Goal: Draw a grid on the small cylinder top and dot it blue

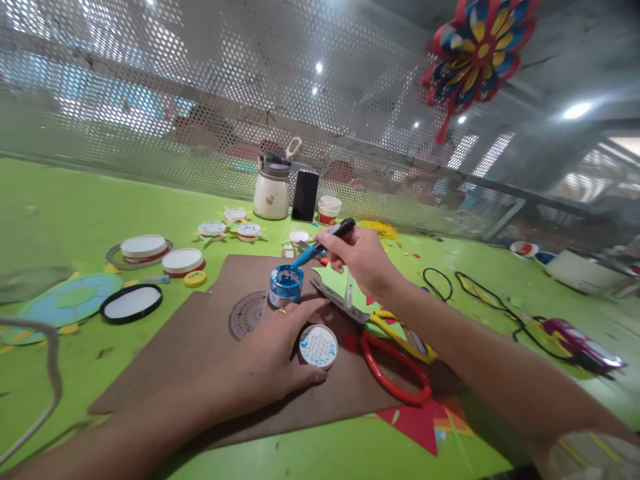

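Note:
My right hand [364, 259] grips a marker pen [320, 249], black at the upper end and blue lower down. Its tip is at the mouth of an open jar of blue paint [285, 288]. My left hand [280, 350] lies low in front of the jar, thumb and fingers spread apart. In the gap between them is a round white lid [319, 346] with blue specks; whether the fingers press on it is unclear. Large scissors [357, 313] with red and yellow handles lie partly open to the right. Brown cardboard [200, 353] is underneath.
Left on the green table [75, 200] are white round lids [183, 261], a black ring [131, 304] and a yellow cap [195, 279]. A flask [271, 190], a phone [305, 195] and cups [329, 209] stand behind. A black cord [493, 293] runs at right.

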`<action>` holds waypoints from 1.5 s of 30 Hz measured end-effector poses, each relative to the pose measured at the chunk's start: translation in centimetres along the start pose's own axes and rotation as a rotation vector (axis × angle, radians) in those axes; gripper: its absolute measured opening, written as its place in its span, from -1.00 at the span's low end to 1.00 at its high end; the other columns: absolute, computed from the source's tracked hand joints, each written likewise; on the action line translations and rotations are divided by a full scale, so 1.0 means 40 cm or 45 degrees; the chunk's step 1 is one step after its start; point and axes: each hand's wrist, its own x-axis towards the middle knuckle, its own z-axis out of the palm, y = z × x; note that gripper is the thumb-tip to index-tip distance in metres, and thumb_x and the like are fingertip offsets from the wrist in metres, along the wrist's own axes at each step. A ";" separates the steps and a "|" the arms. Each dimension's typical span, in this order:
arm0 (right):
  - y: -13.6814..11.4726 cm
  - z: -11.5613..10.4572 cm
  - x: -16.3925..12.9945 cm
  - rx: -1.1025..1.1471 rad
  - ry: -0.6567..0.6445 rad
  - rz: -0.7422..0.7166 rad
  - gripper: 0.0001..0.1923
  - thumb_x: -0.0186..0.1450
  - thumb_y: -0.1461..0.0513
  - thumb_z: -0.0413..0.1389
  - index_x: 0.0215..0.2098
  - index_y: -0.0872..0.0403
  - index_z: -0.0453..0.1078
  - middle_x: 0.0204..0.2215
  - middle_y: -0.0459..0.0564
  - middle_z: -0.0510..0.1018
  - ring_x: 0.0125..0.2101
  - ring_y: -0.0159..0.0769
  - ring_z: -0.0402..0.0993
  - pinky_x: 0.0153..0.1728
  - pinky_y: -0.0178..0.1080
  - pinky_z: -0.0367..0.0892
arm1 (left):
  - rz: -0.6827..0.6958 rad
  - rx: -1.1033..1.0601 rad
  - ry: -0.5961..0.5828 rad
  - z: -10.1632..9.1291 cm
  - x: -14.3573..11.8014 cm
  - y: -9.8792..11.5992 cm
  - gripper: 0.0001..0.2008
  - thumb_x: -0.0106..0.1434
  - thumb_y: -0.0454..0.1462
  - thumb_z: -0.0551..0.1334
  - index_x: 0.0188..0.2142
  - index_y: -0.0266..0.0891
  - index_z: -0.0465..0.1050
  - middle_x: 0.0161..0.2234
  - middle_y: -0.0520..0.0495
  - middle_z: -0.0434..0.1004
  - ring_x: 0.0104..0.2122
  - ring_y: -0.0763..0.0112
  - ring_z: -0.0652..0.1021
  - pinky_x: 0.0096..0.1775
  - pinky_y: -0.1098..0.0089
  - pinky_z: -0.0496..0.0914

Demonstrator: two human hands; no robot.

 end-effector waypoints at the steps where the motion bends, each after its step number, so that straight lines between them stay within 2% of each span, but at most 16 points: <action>1: -0.007 -0.006 -0.010 0.026 0.014 0.001 -0.61 0.10 -0.02 0.45 -0.48 0.08 0.49 -0.69 -0.23 0.38 -0.65 -0.48 0.20 -0.61 -0.32 0.10 | 0.004 -0.005 0.010 -0.001 0.001 -0.001 -0.15 0.07 -0.20 0.47 0.36 -0.10 0.35 0.36 -0.19 0.51 0.32 -0.12 0.49 0.33 -0.01 0.35; 4: -0.030 -0.026 -0.051 0.113 0.050 0.020 -0.54 0.07 -0.10 0.47 -0.49 0.08 0.49 -0.68 -0.20 0.40 -0.66 -0.49 0.21 -0.64 -0.34 0.13 | 0.008 -0.005 0.018 -0.005 0.002 0.003 -0.18 0.07 -0.19 0.46 0.34 -0.10 0.36 0.27 -0.18 0.59 0.23 -0.09 0.57 0.24 0.03 0.43; 8: -0.058 -0.059 -0.121 0.246 0.132 0.104 -0.49 -0.01 -0.12 0.53 -0.45 0.09 0.55 -0.70 -0.22 0.41 -0.69 -0.51 0.20 -0.68 -0.38 0.13 | -0.035 0.018 -0.007 -0.010 0.002 0.012 -0.34 0.08 -0.13 0.44 0.19 -0.13 0.47 0.13 -0.18 0.68 0.09 -0.12 0.64 0.09 0.03 0.51; 11: -0.057 -0.079 -0.177 0.315 0.193 0.174 -0.54 -0.01 -0.07 0.56 -0.45 0.08 0.57 -0.73 -0.20 0.42 -0.70 -0.50 0.23 -0.70 -0.40 0.12 | -0.044 -0.002 0.004 -0.010 0.006 0.013 -0.24 0.05 -0.12 0.45 0.26 -0.11 0.42 0.16 -0.18 0.67 0.12 -0.12 0.63 0.13 0.04 0.48; 14: -0.028 -0.094 -0.231 0.256 0.164 0.179 -0.59 0.13 -0.05 0.52 -0.41 0.08 0.59 -0.69 -0.18 0.47 -0.68 -0.48 0.29 -0.67 -0.41 0.18 | -0.026 -0.026 -0.001 -0.007 0.011 0.008 -0.16 0.05 -0.10 0.44 0.33 -0.11 0.35 0.21 -0.17 0.64 0.18 -0.11 0.60 0.18 0.04 0.45; 18: 0.016 -0.109 -0.279 0.123 0.077 0.180 -0.68 0.36 -0.01 0.38 -0.27 0.06 0.57 -0.65 -0.20 0.49 -0.65 -0.47 0.33 -0.62 -0.39 0.25 | 0.016 -0.037 0.006 -0.005 0.012 0.000 -0.17 0.04 -0.07 0.44 0.31 -0.11 0.35 0.15 -0.13 0.69 0.14 -0.09 0.63 0.14 0.07 0.47; 21: 0.019 -0.106 -0.288 0.009 0.049 0.176 -0.73 0.40 0.02 0.32 -0.23 0.04 0.53 -0.63 -0.19 0.50 -0.63 -0.43 0.36 -0.60 -0.36 0.29 | 0.005 -0.024 0.005 -0.006 0.010 0.000 -0.17 0.05 -0.08 0.44 0.31 -0.10 0.34 0.14 -0.14 0.68 0.14 -0.08 0.64 0.17 0.07 0.46; 26: -0.007 -0.083 -0.282 -0.099 0.011 0.133 -0.81 0.32 0.11 0.34 -0.29 0.02 0.48 -0.62 -0.19 0.48 -0.61 -0.37 0.40 -0.56 -0.29 0.38 | -0.013 -0.046 -0.008 -0.008 0.006 0.006 -0.17 0.07 -0.09 0.44 0.33 -0.08 0.31 0.15 -0.12 0.69 0.15 -0.07 0.63 0.20 0.05 0.44; 29: -0.009 -0.075 -0.285 -0.122 -0.007 0.103 -0.86 0.34 0.15 0.30 -0.30 0.02 0.48 -0.61 -0.17 0.49 -0.60 -0.37 0.41 -0.54 -0.30 0.40 | -0.027 -0.066 -0.001 -0.009 0.004 0.008 -0.14 0.06 -0.09 0.45 0.35 -0.09 0.31 0.17 -0.14 0.68 0.17 -0.08 0.62 0.22 0.04 0.43; 36: 0.008 -0.071 -0.298 -0.140 -0.033 0.092 -0.89 0.39 0.16 0.27 -0.24 0.03 0.49 -0.59 -0.18 0.48 -0.59 -0.38 0.38 -0.57 -0.32 0.34 | -0.053 -0.078 -0.013 -0.006 0.006 0.007 -0.11 0.05 -0.05 0.45 0.36 -0.14 0.31 0.21 -0.21 0.64 0.21 -0.11 0.58 0.25 -0.01 0.40; 40: 0.022 -0.074 -0.303 -0.210 -0.050 0.092 -0.87 0.42 0.14 0.29 -0.19 0.02 0.52 -0.54 -0.16 0.54 -0.54 -0.37 0.44 -0.50 -0.31 0.38 | -0.040 -0.076 -0.010 -0.004 0.008 0.005 -0.08 0.05 -0.07 0.45 0.40 -0.13 0.27 0.17 -0.16 0.67 0.17 -0.08 0.61 0.20 0.03 0.42; 45: 0.032 -0.082 -0.304 -0.263 -0.105 0.107 -0.84 0.45 0.09 0.28 -0.15 0.00 0.54 -0.52 -0.13 0.57 -0.54 -0.34 0.47 -0.52 -0.30 0.36 | -0.029 -0.075 -0.018 -0.004 0.005 0.002 -0.05 0.06 -0.07 0.46 0.43 -0.10 0.23 0.17 -0.15 0.68 0.18 -0.09 0.62 0.19 0.05 0.45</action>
